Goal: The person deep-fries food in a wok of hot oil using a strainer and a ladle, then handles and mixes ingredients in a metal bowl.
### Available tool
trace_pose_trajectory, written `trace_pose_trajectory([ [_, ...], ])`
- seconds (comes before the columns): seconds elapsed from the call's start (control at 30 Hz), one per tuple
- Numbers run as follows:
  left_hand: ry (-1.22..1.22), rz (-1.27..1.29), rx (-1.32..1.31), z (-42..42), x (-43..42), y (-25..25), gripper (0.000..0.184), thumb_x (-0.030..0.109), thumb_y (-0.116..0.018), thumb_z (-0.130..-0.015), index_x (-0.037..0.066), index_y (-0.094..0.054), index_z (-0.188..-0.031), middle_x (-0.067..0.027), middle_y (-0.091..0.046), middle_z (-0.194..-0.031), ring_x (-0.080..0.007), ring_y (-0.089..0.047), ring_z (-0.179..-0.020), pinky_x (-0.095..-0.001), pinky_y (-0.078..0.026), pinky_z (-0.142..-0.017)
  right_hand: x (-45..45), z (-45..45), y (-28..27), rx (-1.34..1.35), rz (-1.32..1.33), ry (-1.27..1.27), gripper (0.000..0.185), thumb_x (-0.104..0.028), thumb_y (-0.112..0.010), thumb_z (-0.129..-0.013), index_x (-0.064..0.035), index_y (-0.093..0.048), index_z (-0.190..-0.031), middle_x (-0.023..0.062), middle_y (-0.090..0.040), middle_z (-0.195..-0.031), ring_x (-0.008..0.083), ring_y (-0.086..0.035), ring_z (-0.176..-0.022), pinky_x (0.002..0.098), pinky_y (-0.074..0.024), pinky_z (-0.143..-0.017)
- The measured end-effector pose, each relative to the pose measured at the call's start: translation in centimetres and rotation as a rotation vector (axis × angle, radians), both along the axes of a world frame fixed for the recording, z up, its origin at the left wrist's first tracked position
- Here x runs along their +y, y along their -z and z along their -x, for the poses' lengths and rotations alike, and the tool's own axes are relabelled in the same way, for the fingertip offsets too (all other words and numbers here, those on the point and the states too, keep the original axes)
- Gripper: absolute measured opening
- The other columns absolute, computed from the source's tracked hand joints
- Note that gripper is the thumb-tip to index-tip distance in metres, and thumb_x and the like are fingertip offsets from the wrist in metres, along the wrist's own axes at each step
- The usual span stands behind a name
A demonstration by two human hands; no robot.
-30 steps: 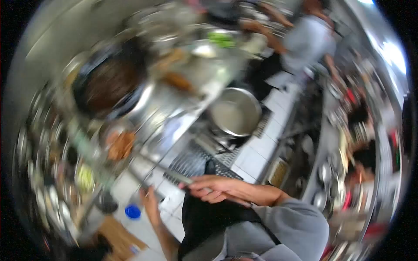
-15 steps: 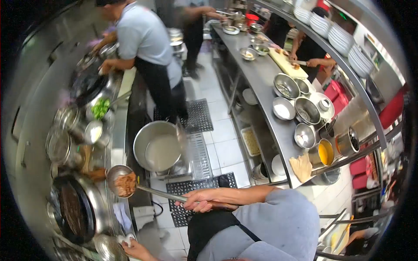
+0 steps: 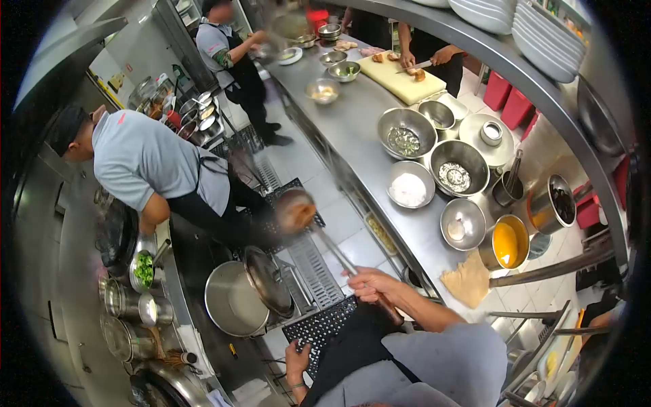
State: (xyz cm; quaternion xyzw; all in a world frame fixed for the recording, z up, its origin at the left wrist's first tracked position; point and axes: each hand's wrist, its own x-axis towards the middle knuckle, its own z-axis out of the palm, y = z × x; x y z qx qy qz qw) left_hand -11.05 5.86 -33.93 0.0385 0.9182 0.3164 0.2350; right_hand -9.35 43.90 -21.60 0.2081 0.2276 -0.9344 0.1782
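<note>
My right hand [image 3: 374, 285] is wrapped round the handle of a long ladle [image 3: 332, 247]. Its bowl, smeared by motion, carries brown food [image 3: 297, 216] over the aisle. My left hand [image 3: 297, 359] hangs low by my apron, fingers apart and nothing visible in it. Below and left of the ladle bowl, a large steel pot [image 3: 215, 298] holds cloudy liquid, and a round lid [image 3: 266, 277] leans at its right side.
To the right, a steel counter [image 3: 369, 180] bears several metal bowls [image 3: 407, 136], a pot of orange liquid [image 3: 505, 244] and a yellow cutting board [image 3: 400, 78] where another person cuts food. A co-worker [image 3: 156, 163] bends over the stove at left. Perforated mats [image 3: 322, 336] lie on the floor.
The ladle of brown food has swung from the stove side rightward and up, over the aisle. My left hand has drawn back from white items by the stove. The view has turned toward the counter.
</note>
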Motion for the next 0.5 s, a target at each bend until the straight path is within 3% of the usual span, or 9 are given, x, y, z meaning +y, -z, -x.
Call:
trace_pose_trajectory([
  [0.13, 0.035, 0.164, 0.006, 0.1, -1.9, 1.5, 0.053, 0.035, -0.073, -0.077, -0.005, -0.063, -0.111, -0.0287, -0.064, -0.100, -0.0426, -0.060, -0.100, -0.0462, -0.048, -0.088, 3.7, 0.8, 0.1, -0.016, -0.099, 0.212, 0.030, -0.002, -0.050, -0.091, -0.0079, -0.043, -0.119, -0.0020, -0.039, -0.064, 0.0041, -0.032, -0.039, 0.0213, -0.0273, -0.032],
  [0.23, -0.038, 0.198, -0.154, 1.2, -4.6, 4.8, 0.054, 0.035, -0.073, -0.076, -0.004, -0.063, -0.112, -0.0293, -0.064, -0.104, -0.0423, -0.060, -0.102, -0.0450, -0.048, -0.090, 5.5, 1.0, 0.3, 0.021, -0.078, 0.345, 0.030, -0.003, -0.049, -0.091, -0.0087, -0.042, -0.120, -0.0022, -0.040, -0.065, 0.0041, -0.031, -0.039, 0.0217, -0.0264, -0.031],
  [0.33, -0.025, 0.221, -0.145, 3.0, -4.8, 6.3, 0.055, 0.036, -0.072, -0.076, -0.005, -0.063, -0.112, -0.0297, -0.063, -0.108, -0.0414, -0.060, -0.105, -0.0443, -0.048, -0.091, 6.9, 1.3, 0.4, 0.050, -0.078, 0.415, 0.026, -0.006, -0.048, -0.093, -0.0086, -0.043, -0.118, -0.0031, -0.041, -0.066, 0.0039, -0.030, -0.038, 0.0214, -0.0253, -0.031],
  [0.4, -0.047, 0.164, -0.176, 4.6, -4.7, 6.8, 0.053, 0.034, -0.070, -0.077, -0.005, -0.063, -0.112, -0.0282, -0.064, -0.110, -0.0405, -0.061, -0.105, -0.0438, -0.048, -0.090, 7.5, 1.1, -0.5, 0.091, -0.022, 0.485, 0.027, -0.005, -0.049, -0.092, -0.0087, -0.043, -0.119, -0.0029, -0.040, -0.066, 0.0036, -0.030, -0.038, 0.0203, -0.0250, -0.030],
  [0.5, 0.118, 0.231, -0.123, 7.7, -1.9, 4.3, 0.050, 0.031, -0.070, -0.078, -0.005, -0.063, -0.113, -0.0272, -0.064, -0.110, -0.0407, -0.062, -0.103, -0.0432, -0.049, -0.089, 9.4, 1.2, -2.3, 0.163, 0.046, 0.600, 0.028, -0.006, -0.051, -0.091, -0.0084, -0.044, -0.119, -0.0028, -0.040, -0.065, 0.0028, -0.030, -0.038, 0.0183, -0.0244, -0.029],
])
